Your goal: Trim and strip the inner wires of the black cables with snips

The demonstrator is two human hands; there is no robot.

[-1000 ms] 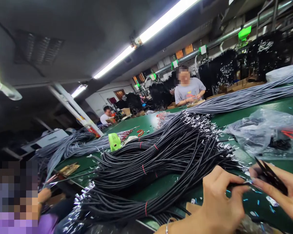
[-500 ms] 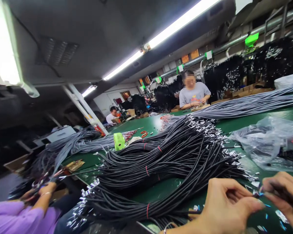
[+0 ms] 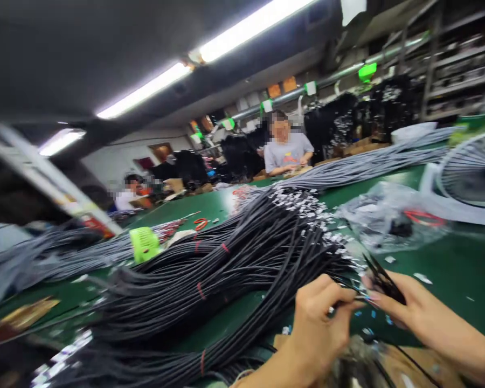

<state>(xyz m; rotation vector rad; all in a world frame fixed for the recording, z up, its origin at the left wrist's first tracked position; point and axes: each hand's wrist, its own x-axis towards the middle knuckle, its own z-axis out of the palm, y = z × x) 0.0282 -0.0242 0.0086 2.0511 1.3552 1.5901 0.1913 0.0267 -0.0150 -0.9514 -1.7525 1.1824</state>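
My left hand [image 3: 321, 310] is closed in a pinch on the thin wire end of a black cable [image 3: 362, 297]. Close against it, the fingers of my right hand [image 3: 404, 302] are wrapped around what look like black snips [image 3: 383, 280], their two narrow points directed up and to the left. The fingertips of both hands nearly meet at the wire end. Behind them lies a large bundle of black cables [image 3: 210, 275], bound with red ties, its white-tipped ends [image 3: 307, 215] fanned out near my hands.
Bits of white and blue scrap are scattered over the green table [image 3: 461, 269]. To the right are a clear plastic bag [image 3: 383, 210] and a white fan [image 3: 477, 172]. Grey cables [image 3: 359, 161] stretch across the back, where a co-worker [image 3: 289, 148] sits. Orange-handled pliers [image 3: 201, 223] lie farther off.
The view has swung right, bringing the fan into sight and taking the purple-sleeved person out of it. My hands appear farther left in the picture, and the snips show clearly now.
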